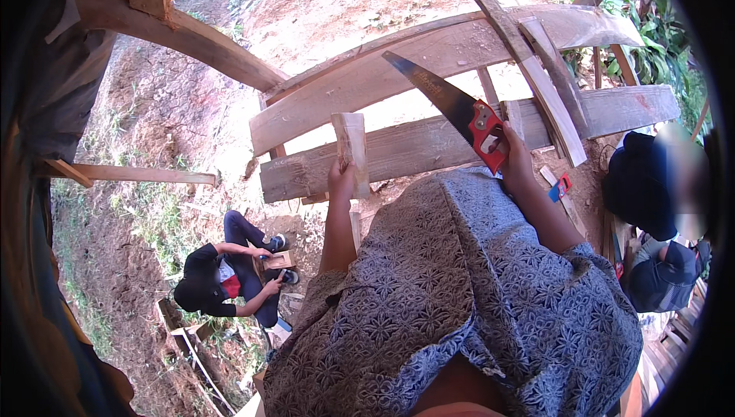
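My right hand [516,158] is wrapped round the red handle of a handsaw [444,97]. The saw's dark blade points up and to the left, above the near plank of the bench. In my left hand [341,181] is a short, pale wooden block [351,138], gripped at its lower part and standing over the left part of that same plank [429,144]. The blade and the block are apart. Just beyond my right hand, a small piece of wood [511,117] rests on the plank.
A second, wider plank [367,84] forms the bench's far side. Long boards [536,72] lie across both at the right. Below them is another saw with a red and blue handle [560,188]. People sit at lower left [230,279] and right [662,275]. Wooden posts and beams [207,45] stand at upper left.
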A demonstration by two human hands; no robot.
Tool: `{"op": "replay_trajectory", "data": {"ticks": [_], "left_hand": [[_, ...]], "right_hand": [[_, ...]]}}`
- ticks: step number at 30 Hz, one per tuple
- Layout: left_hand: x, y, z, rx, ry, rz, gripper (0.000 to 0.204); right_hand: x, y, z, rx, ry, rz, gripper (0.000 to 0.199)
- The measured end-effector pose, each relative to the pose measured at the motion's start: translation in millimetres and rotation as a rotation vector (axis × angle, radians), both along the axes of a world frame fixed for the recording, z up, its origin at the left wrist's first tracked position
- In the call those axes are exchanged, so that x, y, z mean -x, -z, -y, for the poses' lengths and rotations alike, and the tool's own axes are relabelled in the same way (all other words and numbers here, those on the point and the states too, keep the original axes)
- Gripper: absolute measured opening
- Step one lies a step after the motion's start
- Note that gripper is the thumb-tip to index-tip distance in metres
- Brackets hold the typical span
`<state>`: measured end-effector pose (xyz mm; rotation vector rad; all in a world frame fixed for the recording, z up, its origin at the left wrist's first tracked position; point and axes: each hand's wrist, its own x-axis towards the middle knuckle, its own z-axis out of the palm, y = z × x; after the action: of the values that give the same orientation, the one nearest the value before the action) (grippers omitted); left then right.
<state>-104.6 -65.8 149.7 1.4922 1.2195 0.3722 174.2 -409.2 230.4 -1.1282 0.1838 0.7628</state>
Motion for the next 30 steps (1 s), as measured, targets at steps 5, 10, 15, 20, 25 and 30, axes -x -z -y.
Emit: {"op": "replay_trajectory", "data": {"ticks": [5, 10, 15, 20, 25, 30], "left_hand": [[-31.7, 50.7, 4.8, 0.020, 0.112, -0.179, 0.038], [-54.9, 67.9, 27.7, -0.207, 0.142, -0.056, 0.050], [-70.8, 52.2, 62.3, -0.500, 0.149, -0.402, 0.065], [-45.8, 36.6, 149.9, -0.666, -0.007, -0.580, 0.071], [1.2, 42.2, 293.3, -0.184, -0.288, -0.527, 0.064], [91.5, 64.8, 475.4, 0.461, -0.181, -0.721, 0.051]], "right_hand": [[-19.0, 24.9, 13.2, -0.102, -0.073, -0.021, 0.047], [-30.5, 69.5, 20.4, 0.090, -0.373, -0.094, 0.041], [-73.2, 138.0, 40.7, 0.471, -0.757, 0.234, 0.032], [-125.3, 130.1, 38.8, 0.450, -0.908, 0.031, 0.029], [-129.2, 83.9, -4.4, 0.337, -0.810, -0.153, 0.025], [-145.5, 158.7, -28.8, 0.308, -1.236, 0.294, 0.039]]}}
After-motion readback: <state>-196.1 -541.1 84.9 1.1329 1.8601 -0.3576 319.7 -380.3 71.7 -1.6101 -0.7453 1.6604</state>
